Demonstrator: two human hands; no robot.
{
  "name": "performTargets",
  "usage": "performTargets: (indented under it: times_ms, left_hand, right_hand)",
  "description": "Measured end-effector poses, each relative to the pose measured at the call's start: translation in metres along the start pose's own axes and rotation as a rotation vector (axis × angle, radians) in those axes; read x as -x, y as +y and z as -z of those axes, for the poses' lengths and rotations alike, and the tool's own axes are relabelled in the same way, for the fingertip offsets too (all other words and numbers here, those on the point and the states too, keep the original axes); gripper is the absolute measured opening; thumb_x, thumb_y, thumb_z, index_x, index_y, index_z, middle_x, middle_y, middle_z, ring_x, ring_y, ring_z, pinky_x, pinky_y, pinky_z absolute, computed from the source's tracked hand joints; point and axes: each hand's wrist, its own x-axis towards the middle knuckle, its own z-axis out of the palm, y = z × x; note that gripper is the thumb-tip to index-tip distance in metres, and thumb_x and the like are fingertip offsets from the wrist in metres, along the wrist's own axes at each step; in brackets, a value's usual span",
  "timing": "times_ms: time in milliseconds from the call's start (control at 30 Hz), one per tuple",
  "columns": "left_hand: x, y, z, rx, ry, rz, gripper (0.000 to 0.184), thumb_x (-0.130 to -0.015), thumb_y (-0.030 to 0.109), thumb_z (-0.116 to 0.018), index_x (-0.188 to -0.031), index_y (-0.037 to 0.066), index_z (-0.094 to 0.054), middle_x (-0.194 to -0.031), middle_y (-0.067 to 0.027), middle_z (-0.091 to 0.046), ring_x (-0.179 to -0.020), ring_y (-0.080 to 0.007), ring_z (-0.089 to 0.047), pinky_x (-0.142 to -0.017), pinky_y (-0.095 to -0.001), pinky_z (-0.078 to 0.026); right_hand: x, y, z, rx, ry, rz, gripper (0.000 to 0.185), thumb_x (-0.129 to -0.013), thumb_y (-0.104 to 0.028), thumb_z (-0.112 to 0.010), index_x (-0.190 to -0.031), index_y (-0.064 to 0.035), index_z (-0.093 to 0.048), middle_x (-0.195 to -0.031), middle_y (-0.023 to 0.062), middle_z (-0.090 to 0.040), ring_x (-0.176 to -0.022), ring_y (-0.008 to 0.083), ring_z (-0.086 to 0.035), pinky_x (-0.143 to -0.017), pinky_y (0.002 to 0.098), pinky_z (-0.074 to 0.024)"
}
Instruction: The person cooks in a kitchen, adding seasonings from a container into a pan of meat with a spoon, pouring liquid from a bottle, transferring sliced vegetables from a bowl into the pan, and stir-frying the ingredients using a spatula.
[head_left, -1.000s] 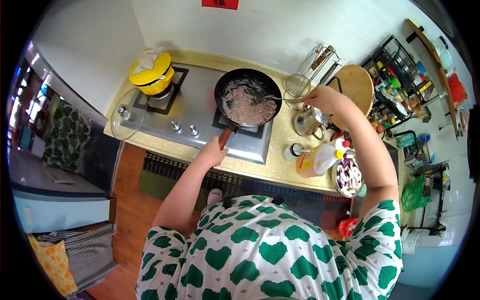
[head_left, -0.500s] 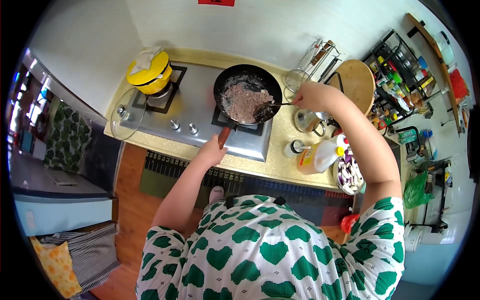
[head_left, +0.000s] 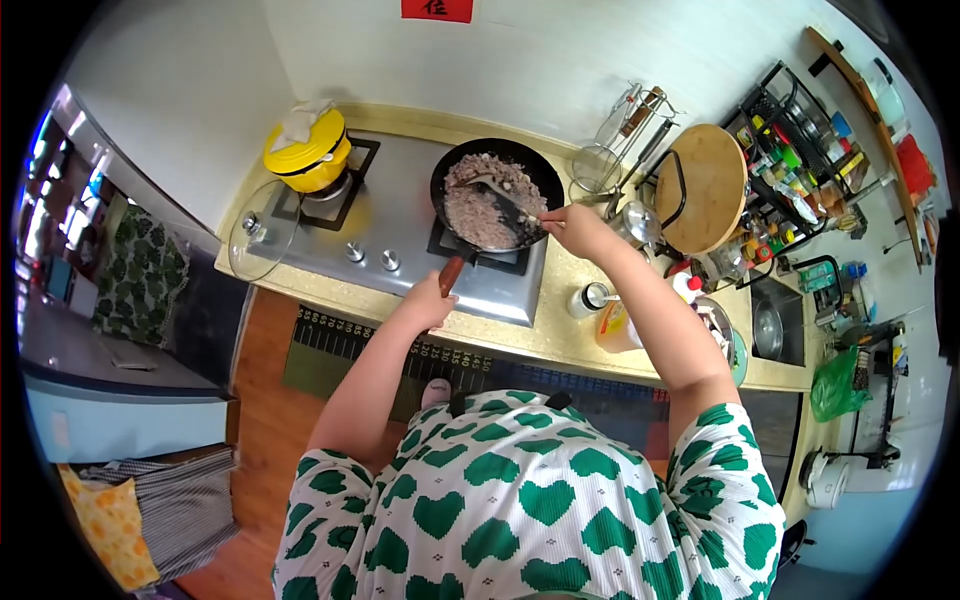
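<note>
A black frying pan (head_left: 549,172) sits on the right burner of the gas stove. My left hand (head_left: 428,302) is closed around its reddish-brown wooden handle (head_left: 451,275). Inside the pan lies pale, crumbled minced meat (head_left: 470,212). Just off the pan's right rim, my right hand (head_left: 580,231) grips a spatula (head_left: 513,203) by its handle. The spatula reaches across the pan, its far end among the meat at the upper left.
A yellow pot (head_left: 312,160) stands on the left burner, a glass lid (head_left: 262,230) beside it. Right of the stove are a white-lidded jar (head_left: 588,299), an oil bottle (head_left: 617,332) partly behind my forearm, a round wooden board (head_left: 703,190) and a sink (head_left: 778,315).
My right hand has moved left and slightly down, closer to the pan. The spatula's end has gone from the pan's right side to its upper left, shifting meat. My left hand keeps its hold.
</note>
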Motion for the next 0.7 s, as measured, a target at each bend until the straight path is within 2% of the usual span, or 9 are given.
performTargets:
  times_ms: [67, 100, 267, 400, 467, 500, 600, 700]
  left_hand:
    - [0.000, 0.001, 0.000, 0.012, -0.012, 0.002, 0.037, -0.098, 0.017, -0.066, -0.122, 0.000, -0.043, -0.074, -0.0113, -0.060, -0.054, -0.0191, -0.061, -0.048, -0.0357, -0.050]
    - [0.000, 0.000, 0.000, 0.020, -0.016, 0.006, 0.037, -0.098, 0.017, -0.066, -0.122, 0.000, -0.043, -0.074, -0.0112, -0.060, -0.054, -0.0190, -0.061, -0.048, -0.0356, -0.050]
    - [0.000, -0.001, 0.001, 0.019, -0.017, -0.002, 0.038, -0.098, 0.018, -0.066, -0.123, 0.001, -0.043, -0.076, -0.0121, -0.061, -0.054, -0.0194, -0.061, -0.049, -0.0357, -0.050]
    - [0.003, 0.001, 0.001, -0.020, 0.008, -0.012, 0.037, -0.099, 0.019, -0.066, -0.122, 0.001, -0.044, -0.076, -0.0120, -0.062, -0.054, -0.0194, -0.062, -0.049, -0.0360, -0.051]
    - [0.005, 0.004, 0.003, -0.017, 0.000, 0.013, 0.041, -0.097, 0.021, -0.067, -0.125, -0.001, -0.046, -0.085, -0.0172, -0.066, -0.059, -0.0245, -0.067, -0.056, -0.0390, -0.054]
    - [0.006, 0.004, 0.004, -0.014, -0.003, 0.027, 0.043, -0.096, 0.022, -0.068, -0.126, -0.002, -0.047, -0.090, -0.0197, -0.069, -0.062, -0.0270, -0.070, -0.060, -0.0405, -0.055]
    - [-0.002, -0.004, 0.001, -0.048, 0.010, 0.004, 0.045, -0.095, 0.023, -0.069, -0.126, -0.002, -0.048, -0.092, -0.0204, -0.069, -0.064, -0.0282, -0.070, -0.061, -0.0411, -0.056]
    - [-0.002, -0.003, 0.000, -0.016, 0.007, 0.027, 0.044, -0.095, 0.023, -0.069, -0.126, -0.002, -0.048, -0.092, -0.0208, -0.070, -0.065, -0.0292, -0.071, -0.064, -0.0417, -0.056]
  right_hand:
    - [0.012, -0.020, 0.014, 0.033, -0.081, -0.013, 0.028, -0.097, -0.024, -0.065, -0.121, -0.0157, -0.076, -0.110, 0.0175, -0.075, -0.098, 0.0352, -0.072, -0.091, 0.0400, -0.0556]
    - [0.018, -0.029, 0.024, 0.067, -0.135, -0.073, 0.027, -0.097, -0.026, -0.066, -0.121, -0.0196, -0.076, -0.108, 0.0147, -0.076, -0.095, 0.0314, -0.073, -0.090, 0.0386, -0.0557]
    - [0.030, -0.041, 0.094, 0.387, -0.329, 0.029, 0.026, -0.096, -0.027, -0.067, -0.121, -0.0265, -0.077, -0.106, 0.0095, -0.077, -0.094, 0.0265, -0.073, -0.084, 0.0388, -0.0569]
    - [0.029, -0.061, 0.136, 0.712, -0.209, 0.091, 0.025, -0.093, -0.029, -0.066, -0.114, -0.0301, -0.079, -0.101, 0.0010, -0.078, -0.091, 0.0243, -0.073, -0.078, 0.0367, -0.0578]
    - [0.019, -0.062, 0.150, 0.743, -0.191, 0.107, 0.025, -0.091, -0.029, -0.065, -0.111, -0.0306, -0.080, -0.100, -0.0003, -0.078, -0.091, 0.0237, -0.073, -0.078, 0.0364, -0.0581]
    - [0.020, -0.069, 0.159, 0.726, -0.168, 0.114, 0.024, -0.091, -0.027, -0.064, -0.107, -0.0297, -0.081, -0.098, 0.0009, -0.078, -0.091, 0.0247, -0.073, -0.078, 0.0373, -0.0579]
    - [0.020, -0.095, 0.182, 0.703, -0.201, 0.098, 0.025, -0.089, -0.030, -0.065, -0.108, -0.0270, -0.081, -0.096, 0.0034, -0.078, -0.089, 0.0275, -0.073, -0.078, 0.0401, -0.0581]
    - [0.018, -0.126, 0.190, 0.818, -0.302, -0.016, 0.026, -0.087, -0.029, -0.066, -0.106, -0.0180, -0.080, -0.097, 0.0079, -0.077, -0.089, 0.0311, -0.073, -0.079, 0.0408, -0.0585]
